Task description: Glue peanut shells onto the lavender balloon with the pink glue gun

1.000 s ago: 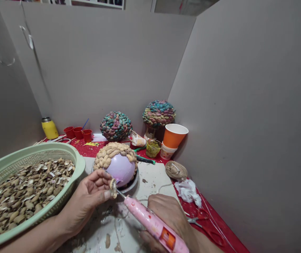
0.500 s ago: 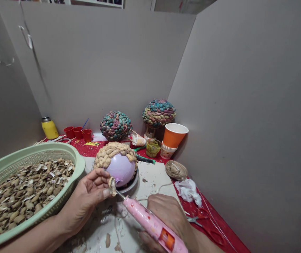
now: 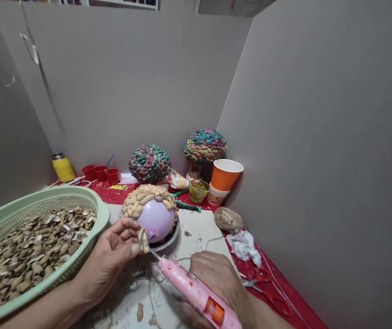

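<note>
Between thumb and fingers, my left hand (image 3: 113,249) pinches a half peanut shell (image 3: 143,240), its hollow side turned to the right. My right hand (image 3: 216,278) is wrapped round a pink hot glue gun (image 3: 189,285), whose metal nozzle reaches the lower edge of the shell. Just behind both is a lilac balloon (image 3: 157,220), partly covered in peanut shells (image 3: 144,196) across its top and left. The balloon rests in a round grey bowl (image 3: 175,237). The trigger fingers of my right hand are mostly hidden by the gun.
A green basket (image 3: 104,212) of peanut shells stands left. Behind are two coloured shell-covered balls (image 3: 150,163), red cups (image 3: 100,172), a yellow jar (image 3: 63,168) and an orange cup (image 3: 226,176). Twine (image 3: 228,220), white plastic (image 3: 244,248) and scissors (image 3: 252,285) lie right. Grey panels enclose the table.
The view has shifted slightly, so everything sits a little further left. Both hands keep their hold, with the nozzle still at the shell's lower edge.
</note>
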Demonstrator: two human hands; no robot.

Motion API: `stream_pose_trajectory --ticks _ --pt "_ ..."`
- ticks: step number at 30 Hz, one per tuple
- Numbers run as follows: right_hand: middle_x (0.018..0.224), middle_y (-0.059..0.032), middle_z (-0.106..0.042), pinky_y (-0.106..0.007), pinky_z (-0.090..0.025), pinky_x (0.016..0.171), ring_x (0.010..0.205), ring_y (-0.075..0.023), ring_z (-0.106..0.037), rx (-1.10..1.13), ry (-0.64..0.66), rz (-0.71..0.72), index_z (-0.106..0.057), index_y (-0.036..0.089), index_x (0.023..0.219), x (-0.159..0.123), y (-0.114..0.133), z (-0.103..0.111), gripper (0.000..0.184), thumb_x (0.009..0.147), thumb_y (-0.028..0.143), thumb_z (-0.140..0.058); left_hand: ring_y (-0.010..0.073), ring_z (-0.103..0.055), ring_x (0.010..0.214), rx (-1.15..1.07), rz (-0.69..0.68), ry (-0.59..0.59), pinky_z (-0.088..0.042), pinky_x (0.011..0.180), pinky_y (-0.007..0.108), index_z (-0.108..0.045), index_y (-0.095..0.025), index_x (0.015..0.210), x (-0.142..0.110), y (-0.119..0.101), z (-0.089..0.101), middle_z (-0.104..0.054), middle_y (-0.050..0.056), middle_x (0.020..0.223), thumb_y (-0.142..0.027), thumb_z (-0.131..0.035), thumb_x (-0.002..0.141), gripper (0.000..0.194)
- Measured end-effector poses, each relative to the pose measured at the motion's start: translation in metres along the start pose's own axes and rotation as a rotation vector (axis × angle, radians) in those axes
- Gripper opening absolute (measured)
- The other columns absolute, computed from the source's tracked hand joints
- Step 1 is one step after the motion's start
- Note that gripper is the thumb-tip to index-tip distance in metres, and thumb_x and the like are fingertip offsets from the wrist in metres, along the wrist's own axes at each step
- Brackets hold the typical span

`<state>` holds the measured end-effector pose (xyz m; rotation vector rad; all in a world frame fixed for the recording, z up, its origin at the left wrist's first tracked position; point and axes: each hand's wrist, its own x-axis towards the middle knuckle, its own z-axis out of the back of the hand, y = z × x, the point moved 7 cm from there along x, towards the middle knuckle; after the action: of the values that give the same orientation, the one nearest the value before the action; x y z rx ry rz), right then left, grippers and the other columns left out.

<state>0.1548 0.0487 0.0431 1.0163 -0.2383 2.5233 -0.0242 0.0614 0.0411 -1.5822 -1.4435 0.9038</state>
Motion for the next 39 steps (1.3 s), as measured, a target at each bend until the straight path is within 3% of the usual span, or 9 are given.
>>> stream_pose_trajectory --ticks 28,31,39 --pt "0.051 0.0026 -0.042 -0.032 -0.019 0.05 0.047 -0.013 -0.036 0.006 0.026 0.058 -0.042 0.021 0.057 0.0056 0.0052 0.0035 0.045 0.094 0.047 -0.041 0.0122 -0.061 0.077 -0.017 0.017 -0.042 -0.049 0.074 0.022 -0.06 -0.019 0.095 0.0005 -0.0005 -0.0008 -0.067 0.002 0.086 -0.016 -0.079 0.072 0.03" --pt "0.05 0.0029 -0.041 -0.032 -0.019 0.049 0.046 -0.0133 -0.036 0.018 -0.01 0.075 -0.041 0.022 0.056 0.0064 0.0065 0.0055 0.044 0.094 0.045 -0.04 0.012 -0.061 0.077 -0.024 0.019 -0.035 -0.049 0.073 0.022 -0.06 -0.019 0.095 0.0008 0.001 -0.0009 -0.066 0.002 0.086 -0.015 -0.079 0.072 0.03" --pt "0.052 0.0031 -0.043 -0.031 -0.021 0.051 0.047 -0.0123 -0.039 0.016 0.063 0.038 -0.04 0.021 0.057 0.0032 0.0047 -0.0004 0.042 0.088 0.048 -0.05 0.0128 -0.062 0.079 -0.021 0.026 -0.024 -0.049 0.075 0.024 -0.061 -0.019 0.097 0.0012 0.0042 -0.0001 -0.067 0.003 0.089 -0.015 -0.078 0.073 0.03"
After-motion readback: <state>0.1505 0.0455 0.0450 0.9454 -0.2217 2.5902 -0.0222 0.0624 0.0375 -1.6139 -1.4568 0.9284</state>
